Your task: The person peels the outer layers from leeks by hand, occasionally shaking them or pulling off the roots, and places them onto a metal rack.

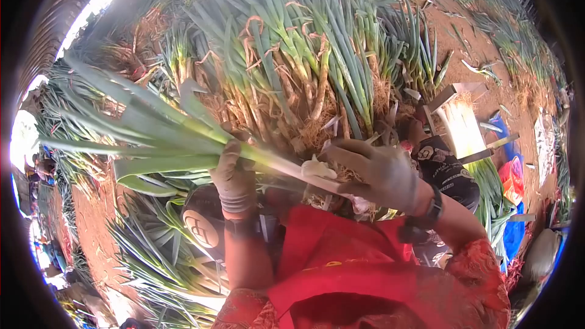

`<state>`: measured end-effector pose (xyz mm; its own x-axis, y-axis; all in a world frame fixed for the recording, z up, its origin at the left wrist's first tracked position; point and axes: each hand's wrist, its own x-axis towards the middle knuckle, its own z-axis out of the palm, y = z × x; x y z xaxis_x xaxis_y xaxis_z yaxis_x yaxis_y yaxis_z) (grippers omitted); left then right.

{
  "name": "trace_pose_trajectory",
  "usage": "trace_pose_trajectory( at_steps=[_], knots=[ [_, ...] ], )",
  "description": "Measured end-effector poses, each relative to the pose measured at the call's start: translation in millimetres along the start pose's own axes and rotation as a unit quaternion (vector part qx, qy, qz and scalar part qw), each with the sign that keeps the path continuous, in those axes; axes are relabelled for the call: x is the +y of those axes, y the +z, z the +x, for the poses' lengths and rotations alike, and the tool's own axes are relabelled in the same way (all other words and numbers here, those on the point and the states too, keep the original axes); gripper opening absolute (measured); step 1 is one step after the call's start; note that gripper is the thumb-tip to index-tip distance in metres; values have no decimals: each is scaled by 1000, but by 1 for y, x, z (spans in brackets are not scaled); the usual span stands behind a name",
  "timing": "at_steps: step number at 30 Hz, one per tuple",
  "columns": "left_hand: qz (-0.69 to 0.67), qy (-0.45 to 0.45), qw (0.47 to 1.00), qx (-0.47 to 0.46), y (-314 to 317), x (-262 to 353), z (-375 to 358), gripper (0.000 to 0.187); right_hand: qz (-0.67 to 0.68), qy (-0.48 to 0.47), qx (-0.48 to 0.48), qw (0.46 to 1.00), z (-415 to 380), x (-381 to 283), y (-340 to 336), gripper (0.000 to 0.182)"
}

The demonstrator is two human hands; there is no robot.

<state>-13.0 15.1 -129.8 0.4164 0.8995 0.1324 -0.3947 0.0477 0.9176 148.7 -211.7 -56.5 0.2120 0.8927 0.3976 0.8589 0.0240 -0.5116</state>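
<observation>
Across my lap slants a leek [277, 161], its broad green leaves fanning to the left and its pale stem pointing right. My left hand [234, 173], in a light glove, is closed around the stem just below the leaves. At the lower, whitish end is my gloved right hand [381, 173], slightly blurred, its fingers above the stem and its thumb below, closed on it. A loose flap of pale skin [318, 169] hangs on the stem beside the right fingers. The root end is hidden by the right hand.
Upright leeks [304, 55] with dry skins and roots stand in a thick row ahead. More leeks [158, 256] lie at my left. To my right, a bundle with white stems [460, 122] rests in a wooden frame [454, 92], near a blue sheet [515, 231].
</observation>
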Motion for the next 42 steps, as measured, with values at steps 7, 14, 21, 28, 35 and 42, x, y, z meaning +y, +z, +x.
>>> trace_pose_trajectory(
  at_steps=[7, 14, 21, 28, 35, 42],
  knots=[
    [-48, -19, 999, 13, 8, 15, -3, 41, -87, -110, -137, 981, 10, 19, 30, 24],
    [-72, 9, 997, -4, -43, 19, 7, 24, -350, 172, -567, 726, -99, 90, 2, 14],
    [-140, -56, 987, -58, 0, 21, -8, 49, -52, 34, -10, 998, -10, 20, -4, 27],
    [544, 200, 767, -274, -58, -42, -24, 18, 163, -67, -46, 983, 47, 11, 34, 23],
    [-245, -141, 930, -236, 21, 17, -33, 48, 345, 102, -158, 919, 27, 19, 45, 14],
    [-240, -232, 904, -267, 31, -5, -33, 38, 433, 310, -186, 826, 6, 9, 27, 12]
  ],
)
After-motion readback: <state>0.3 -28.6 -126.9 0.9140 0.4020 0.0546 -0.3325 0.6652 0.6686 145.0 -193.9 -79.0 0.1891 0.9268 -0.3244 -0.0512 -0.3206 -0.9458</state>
